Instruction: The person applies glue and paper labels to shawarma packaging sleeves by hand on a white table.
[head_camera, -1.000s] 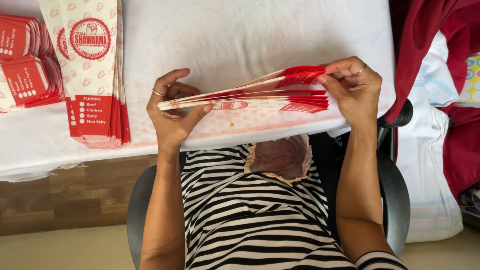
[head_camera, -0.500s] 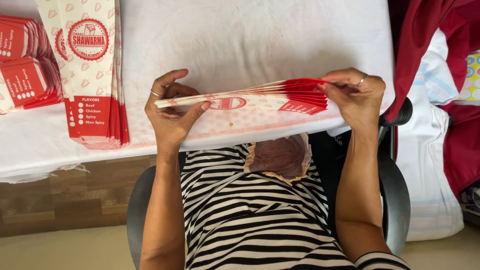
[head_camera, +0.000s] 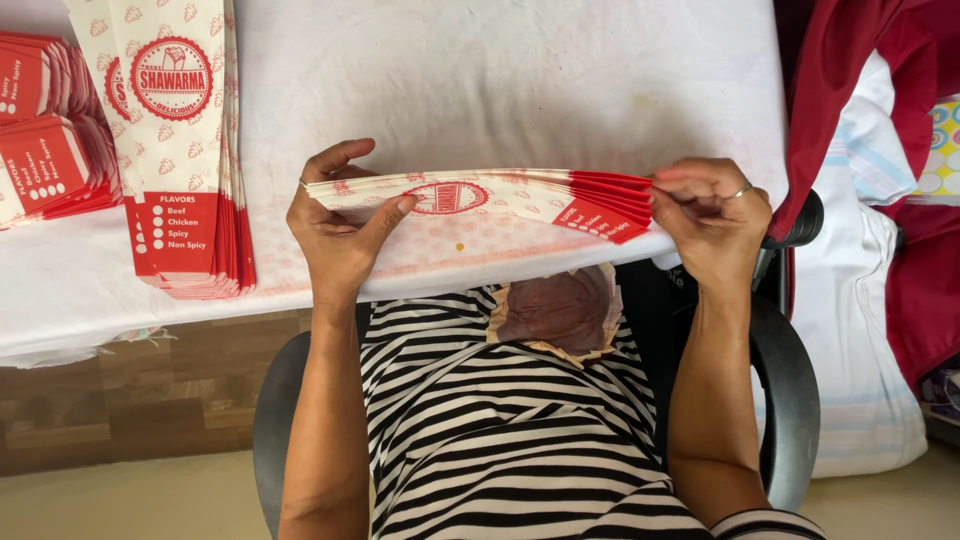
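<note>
One sheaf of flat red-and-white paper sleeves (head_camera: 490, 197) is held level just above the near edge of the white tabletop (head_camera: 520, 80), spanning the gap between two hands. The left hand (head_camera: 340, 225) is clamped on its white end, thumb laid across the top sheet and fingers behind; a ring shows on one finger. The right hand (head_camera: 712, 215), also with one ring, pinches the red end, where the sheet edges fan slightly. How many sleeves the sheaf holds cannot be counted.

To the left, one taller stack of the same sleeves (head_camera: 185, 150) lies flat on the tabletop, its far end cut off by the frame. Further left are two fanned bundles of folded red sleeves (head_camera: 45, 150), both clipped at the left edge.

The person's striped shirt (head_camera: 500, 430) and one dark chair (head_camera: 790, 390) fill the near side. On the right, red cloth (head_camera: 900, 120) and a pale bag (head_camera: 860, 330) are only partly in view.
</note>
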